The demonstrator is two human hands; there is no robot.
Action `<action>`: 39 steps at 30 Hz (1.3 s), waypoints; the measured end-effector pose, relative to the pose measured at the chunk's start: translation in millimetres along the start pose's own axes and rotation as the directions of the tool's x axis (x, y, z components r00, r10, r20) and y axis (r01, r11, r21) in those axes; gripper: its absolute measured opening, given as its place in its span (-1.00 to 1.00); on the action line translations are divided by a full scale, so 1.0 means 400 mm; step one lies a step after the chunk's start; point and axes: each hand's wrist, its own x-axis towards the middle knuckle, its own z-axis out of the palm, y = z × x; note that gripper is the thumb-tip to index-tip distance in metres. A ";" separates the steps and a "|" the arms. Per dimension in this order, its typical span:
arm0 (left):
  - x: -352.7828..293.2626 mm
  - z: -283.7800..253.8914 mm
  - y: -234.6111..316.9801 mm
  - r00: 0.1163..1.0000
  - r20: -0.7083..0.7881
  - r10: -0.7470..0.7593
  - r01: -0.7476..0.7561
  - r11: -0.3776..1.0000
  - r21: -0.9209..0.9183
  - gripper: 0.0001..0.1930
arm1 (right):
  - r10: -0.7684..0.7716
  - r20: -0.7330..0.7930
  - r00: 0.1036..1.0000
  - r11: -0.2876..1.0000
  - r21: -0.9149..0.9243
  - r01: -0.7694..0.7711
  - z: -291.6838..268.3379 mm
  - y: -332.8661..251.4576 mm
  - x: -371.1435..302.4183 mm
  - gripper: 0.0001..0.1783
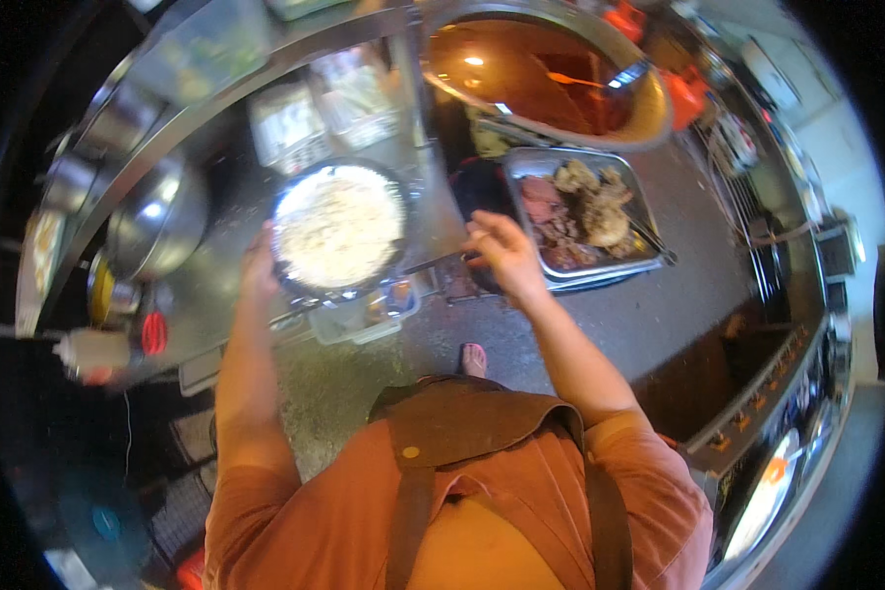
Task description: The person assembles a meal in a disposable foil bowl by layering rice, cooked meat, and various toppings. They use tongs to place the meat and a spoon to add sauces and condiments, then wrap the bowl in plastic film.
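A round, dark-rimmed bowl (pixel 283 258) is filled with pale white food (pixel 339 226), bright and blurred, whose kind I cannot make out. My left hand (pixel 260 264) grips the bowl's left rim, its fingers partly hidden by the bowl. Away to the right, my right hand (pixel 501 248) hovers by the near left corner of a metal tray (pixel 600 279). Its fingers are loosely bent and apart, and nothing shows in them. Inside the tray lie pink and brown pieces of meat (pixel 551 221) and larger pale brown chunks (pixel 605 216).
Beyond the tray stands a large round pot of reddish-brown liquid (pixel 521 74) with a utensil in it. White baskets (pixel 324 108) sit behind the bowl. A metal bowl (pixel 157 216) and red-handled tool (pixel 154 332) are at left. Clear plastic containers (pixel 364 315) lie below the bowl.
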 end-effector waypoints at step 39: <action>0.224 -0.296 0.163 0.874 0.307 0.376 -0.298 0.915 -0.273 -0.30 | -0.245 0.479 0.843 0.723 -0.488 0.488 1.029 0.181 0.428 -0.47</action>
